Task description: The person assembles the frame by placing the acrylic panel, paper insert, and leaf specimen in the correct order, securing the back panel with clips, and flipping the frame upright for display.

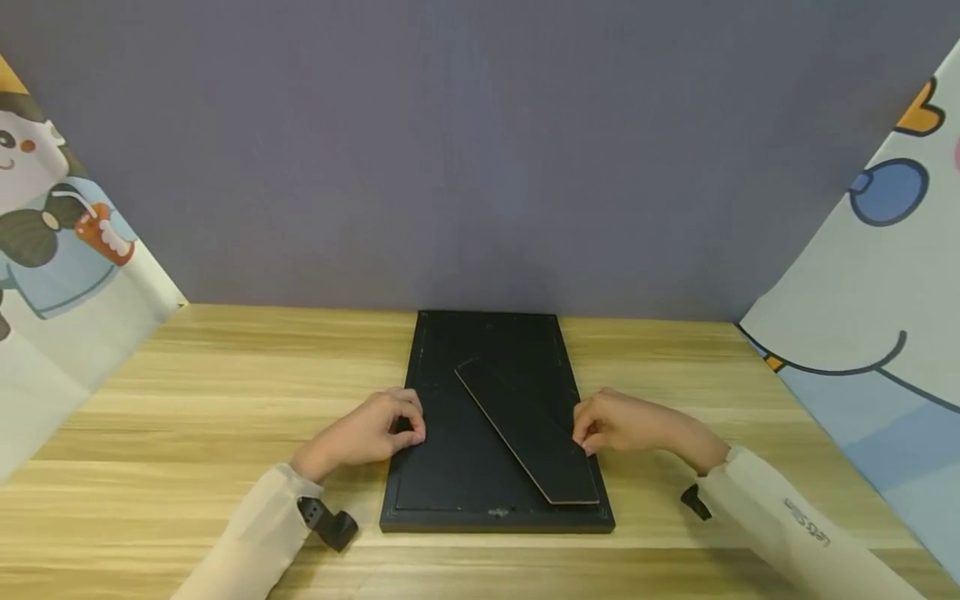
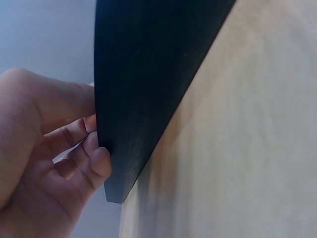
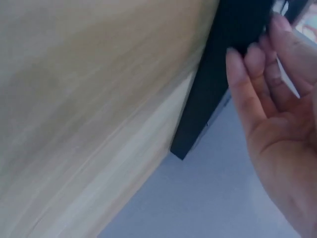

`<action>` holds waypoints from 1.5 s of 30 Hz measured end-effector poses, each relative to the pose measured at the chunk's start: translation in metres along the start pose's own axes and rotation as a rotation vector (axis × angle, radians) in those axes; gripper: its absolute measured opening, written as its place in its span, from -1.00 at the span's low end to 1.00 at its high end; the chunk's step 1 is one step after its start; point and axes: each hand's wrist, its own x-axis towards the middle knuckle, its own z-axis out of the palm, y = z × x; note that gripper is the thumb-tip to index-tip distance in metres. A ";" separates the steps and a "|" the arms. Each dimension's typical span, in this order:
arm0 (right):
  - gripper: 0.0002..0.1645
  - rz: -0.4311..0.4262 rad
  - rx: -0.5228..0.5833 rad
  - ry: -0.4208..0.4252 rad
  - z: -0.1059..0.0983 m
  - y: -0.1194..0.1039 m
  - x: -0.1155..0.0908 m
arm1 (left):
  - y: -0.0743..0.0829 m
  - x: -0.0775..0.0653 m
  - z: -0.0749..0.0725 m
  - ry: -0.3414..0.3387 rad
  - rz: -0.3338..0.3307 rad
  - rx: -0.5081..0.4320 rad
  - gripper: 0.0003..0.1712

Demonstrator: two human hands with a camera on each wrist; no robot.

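Note:
A black picture frame (image 1: 442, 479) lies face down on the wooden table, its back upward. Slanting across that back is its black easel stand (image 1: 525, 425), with a thin pale edge showing. My left hand (image 1: 375, 427) has curled fingers at the frame's left edge. In the left wrist view, this hand (image 2: 49, 148) grips the rim, fingertips against the side wall. At the right edge my right hand (image 1: 626, 423) pinches the stand's side between thumb and fingers. The right wrist view shows that hand's fingers (image 3: 252, 94) by the frame's side; the exact contact is partly hidden.
The wood-grain table (image 1: 225, 400) spreads to both sides of the frame. A grey wall (image 1: 450, 167) rises behind, close to the frame's far edge. Cartoon-printed panels (image 1: 75, 250) stand left and right. Dark straps with a small device (image 1: 330, 523) sit at the sleeve cuffs.

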 end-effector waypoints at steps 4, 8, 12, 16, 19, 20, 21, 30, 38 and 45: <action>-0.84 0.010 0.047 0.002 -0.001 0.001 -0.002 | 0.001 0.001 0.001 -0.005 -0.005 -0.008 -0.84; -0.81 0.003 0.048 -0.011 -0.003 -0.001 0.000 | 0.000 0.002 0.001 -0.012 -0.019 -0.008 -0.84; -0.80 0.028 0.057 -0.028 -0.005 -0.001 0.003 | 0.000 0.002 0.000 -0.009 -0.011 -0.004 -0.84; -0.77 0.086 0.080 -0.024 -0.005 0.000 0.005 | 0.000 0.003 0.000 -0.007 -0.001 0.004 -0.83; -0.77 0.110 0.060 0.011 -0.005 0.002 0.007 | -0.002 0.004 0.000 -0.018 -0.003 -0.002 -0.84; -0.77 0.116 0.045 0.029 -0.006 0.003 0.008 | -0.003 0.004 0.000 -0.022 -0.008 -0.011 -0.85; -0.77 0.119 0.030 0.049 -0.006 0.004 0.009 | -0.004 0.005 -0.001 -0.026 -0.009 -0.023 -0.86; -0.92 0.236 0.064 0.203 -0.008 0.015 0.018 | -0.012 0.007 -0.006 -0.005 -0.075 -0.127 -0.93; -0.49 0.394 0.074 0.314 -0.002 0.019 0.024 | -0.018 0.012 -0.007 0.061 -0.078 -0.071 -0.94; 0.02 0.439 0.124 0.161 0.003 0.021 0.026 | -0.020 0.017 -0.009 0.080 -0.113 0.023 -0.78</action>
